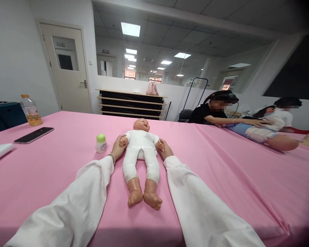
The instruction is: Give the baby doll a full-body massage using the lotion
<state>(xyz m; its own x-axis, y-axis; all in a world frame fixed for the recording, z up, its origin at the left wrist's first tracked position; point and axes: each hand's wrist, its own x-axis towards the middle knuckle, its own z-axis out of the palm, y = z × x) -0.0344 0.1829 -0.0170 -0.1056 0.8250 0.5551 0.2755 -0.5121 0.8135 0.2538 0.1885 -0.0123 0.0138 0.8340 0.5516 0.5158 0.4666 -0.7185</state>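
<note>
A baby doll with a white cloth body lies on its back, head away from me and bare feet toward me. My left hand is at the doll's arm on the left side, closed around it near the small hand. On the other side, my right hand grips the doll's other arm by its hand. Most of my fingers are hidden behind the doll's arms. A small white bottle with a green cap stands just left of my left hand.
A pink cloth covers the table, creased at right. At left are a phone, a drink bottle and a white object. Two people sit at the far right; one person has a hand on another doll.
</note>
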